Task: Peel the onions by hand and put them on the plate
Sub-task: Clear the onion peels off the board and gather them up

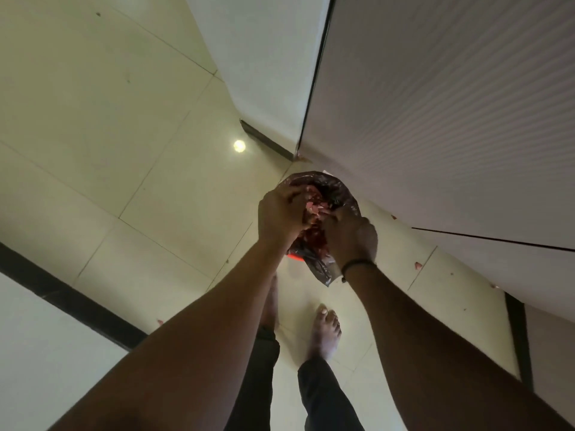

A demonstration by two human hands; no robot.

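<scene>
I stand over a small bin lined with a dark plastic bag (339,189) on the tiled floor. Reddish-pink onion skins (315,209) fill its mouth. My left hand (281,214) is over the bag's left side, fingers curled around a clump of skins. My right hand (353,234), a black band at its wrist, is at the bag's right side with fingers curled into the skins. An orange rim (294,259) of the bin shows under the bag. No onion and no plate are in view.
White cabinet fronts (435,119) rise on the right, close behind the bin. Pale floor tiles (109,135) spread to the left, with a few stray skin bits (417,265). My bare feet (325,331) stand just before the bin. A dark strip (62,293) crosses the floor at lower left.
</scene>
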